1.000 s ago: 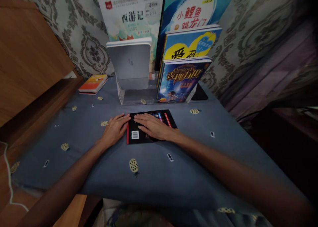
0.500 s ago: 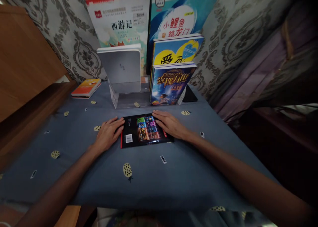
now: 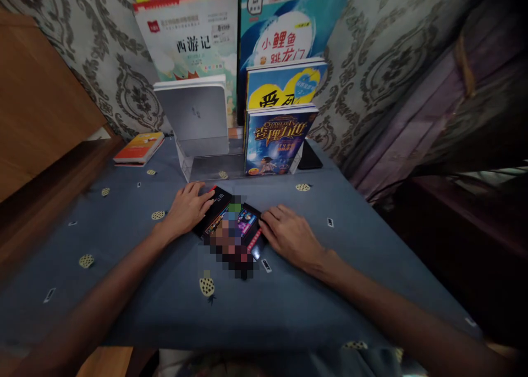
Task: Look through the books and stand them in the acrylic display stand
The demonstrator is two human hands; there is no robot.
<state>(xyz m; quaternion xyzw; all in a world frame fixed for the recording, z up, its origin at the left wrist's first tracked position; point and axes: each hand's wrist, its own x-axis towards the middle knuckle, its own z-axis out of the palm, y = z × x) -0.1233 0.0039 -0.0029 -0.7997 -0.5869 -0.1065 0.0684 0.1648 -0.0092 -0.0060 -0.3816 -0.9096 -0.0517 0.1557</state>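
A black book (image 3: pixel 231 228) with a red edge and colourful pictures on its cover lies turned at an angle on the blue cloth-covered table (image 3: pixel 264 300). My left hand (image 3: pixel 187 209) rests on the book's far left corner, fingers stretched over its edge. My right hand (image 3: pixel 289 236) lies at the book's right edge, fingers extended and touching it. Part of the cover is blurred out.
A clear stand (image 3: pixel 206 165) at the back holds a grey book (image 3: pixel 193 115) and upright dark blue book (image 3: pixel 276 140), with more books behind. An orange book (image 3: pixel 138 147) lies back left. A wooden panel (image 3: pixel 37 102) stands left; a curtain hangs right.
The black book has been rotated from lying square to lying at an angle. My right hand slid back toward me along its right edge; my left hand moved forward to its far corner.
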